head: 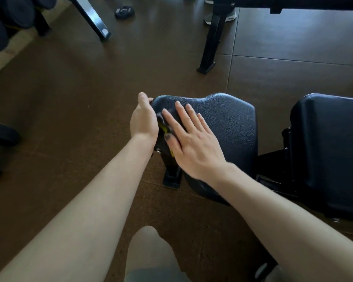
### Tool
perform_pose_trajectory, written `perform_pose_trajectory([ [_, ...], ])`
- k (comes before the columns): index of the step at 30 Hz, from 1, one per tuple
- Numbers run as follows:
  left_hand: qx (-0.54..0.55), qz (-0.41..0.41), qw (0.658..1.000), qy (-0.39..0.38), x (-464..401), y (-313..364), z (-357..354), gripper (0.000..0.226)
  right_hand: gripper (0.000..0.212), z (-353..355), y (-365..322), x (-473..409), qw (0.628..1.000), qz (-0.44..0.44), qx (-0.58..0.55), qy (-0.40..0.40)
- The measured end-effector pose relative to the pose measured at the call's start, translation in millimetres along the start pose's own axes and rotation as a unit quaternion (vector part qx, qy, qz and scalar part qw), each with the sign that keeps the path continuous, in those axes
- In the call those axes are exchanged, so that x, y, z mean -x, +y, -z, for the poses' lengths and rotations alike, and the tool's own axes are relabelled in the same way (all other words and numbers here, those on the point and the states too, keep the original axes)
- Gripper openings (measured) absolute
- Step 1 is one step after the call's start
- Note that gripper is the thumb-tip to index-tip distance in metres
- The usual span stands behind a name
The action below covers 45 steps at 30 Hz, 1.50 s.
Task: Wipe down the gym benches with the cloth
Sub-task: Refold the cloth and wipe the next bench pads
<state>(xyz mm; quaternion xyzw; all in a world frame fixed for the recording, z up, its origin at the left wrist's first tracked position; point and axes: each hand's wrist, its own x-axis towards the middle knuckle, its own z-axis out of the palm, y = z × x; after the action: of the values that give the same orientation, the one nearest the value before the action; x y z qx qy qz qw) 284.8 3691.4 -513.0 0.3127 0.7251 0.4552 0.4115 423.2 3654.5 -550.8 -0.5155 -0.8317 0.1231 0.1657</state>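
Wiping in progress on the seat pad; back pad and other benches judged outstanding.

The right hand (192,143) lies flat, fingers straight, pressing the dark cloth (165,121) onto the seat pad (228,123) of the near bench, at the pad's 9 o'clock end. The cloth shows a yellow edge and is mostly hidden under the fingers. The left hand (144,119) is at the pad's 9 o'clock edge, just beside the cloth, with the thumb at the rim; its fingers are hidden, so whether it grips the pad or the cloth cannot be told. The back pad (330,151), at 3 o'clock of the seat pad, has no cloth on it. A second bench (214,35) stands at 12 o'clock, well apart. No wet marks are visible, so the wiped area cannot be determined.
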Motion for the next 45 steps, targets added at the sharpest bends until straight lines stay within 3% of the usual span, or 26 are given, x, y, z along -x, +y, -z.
perform_pose_trajectory([
  [3,0.001,0.009,0.998,0.055,0.4,-0.6,-9.3,0.054,0.056,3.4,14.9,-46.4,0.998,-0.057,-0.035,-0.007],
  [6,-0.033,-0.023,0.991,0.129,0.8,-0.9,-16.3,0.046,0.053,9.2,34.4,-81.8,0.994,-0.093,-0.044,-0.025],
  [8,-0.073,-0.046,0.987,0.139,-3.7,-3.7,-16.6,0.040,0.053,15.2,49.9,-91.6,0.991,-0.114,-0.047,-0.043],
  [14,-0.230,-0.168,0.946,0.156,-4.1,-9.0,-20.4,0.037,0.058,8.9,62.4,-25.9,0.974,-0.220,-0.058,-0.010],
  [19,-0.284,-0.228,0.917,0.164,0.3,-7.4,-24.4,0.039,0.062,-0.6,2.9,50.1,0.989,-0.144,-0.038,-0.002],
  [23,-0.273,-0.221,0.921,0.166,-0.4,-9.6,-24.3,0.040,0.059,3.0,25.2,14.2,0.997,-0.076,-0.030,0.006],
  [27,-0.270,-0.223,0.922,0.166,0.9,-8.7,-23.1,0.036,0.056,8.8,64.9,-54.1,0.985,-0.165,-0.046,0.000],
  [30,-0.285,-0.231,0.916,0.165,2.4,-7.9,-24.2,0.034,0.057,9.9,57.7,-58.7,0.975,-0.212,-0.071,-0.013],
  [35,-0.293,-0.219,0.912,0.184,1.0,-9.3,-24.8,0.033,0.058,-3.5,4.1,0.6,0.994,-0.093,-0.050,0.023],
  [38,-0.287,-0.221,0.915,0.178,0.1,-10.7,-24.4,0.035,0.055,4.0,31.1,-18.9,0.997,-0.061,-0.043,0.008],
  [40,-0.278,-0.215,0.919,0.180,-2.0,-11.8,-24.4,0.035,0.053,7.7,59.7,-44.5,0.995,-0.095,-0.037,0.007],
  [45,-0.268,-0.206,0.923,0.187,-4.1,-13.1,-26.0,0.036,0.056,12.1,116.9,-59.6,0.959,-0.273,-0.077,0.011],
])
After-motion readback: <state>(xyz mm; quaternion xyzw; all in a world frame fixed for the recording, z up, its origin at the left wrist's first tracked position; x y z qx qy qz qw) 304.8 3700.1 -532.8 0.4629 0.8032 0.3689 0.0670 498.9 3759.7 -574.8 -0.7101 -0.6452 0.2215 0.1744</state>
